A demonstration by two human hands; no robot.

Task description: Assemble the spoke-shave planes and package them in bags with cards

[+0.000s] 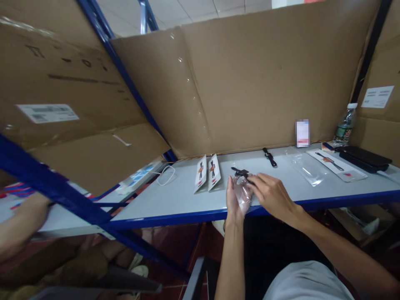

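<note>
My left hand (pixel 233 200) is wrapped round a clear plastic blister shell (pixel 243 194) just above the table's front edge. A black spokeshave (pixel 241 171) lies over the top of that shell, tilted. The fingers of my right hand (pixel 271 194) are closed on its near handle. Farther back on the table lies a second black spokeshave (pixel 269 158). To the right, another clear blister shell (pixel 305 167) rests beside a printed backing card (pixel 336 165) with a spokeshave picture.
Two packaged cards (pixel 201 174) stand upright left of my hands. A phone (pixel 302 133) leans at the back, near a water bottle (pixel 344 125) and a black case (pixel 364 158). Cardboard walls (pixel 250 83) enclose the table. Another person's hand (pixel 29 221) is beyond the blue post at left.
</note>
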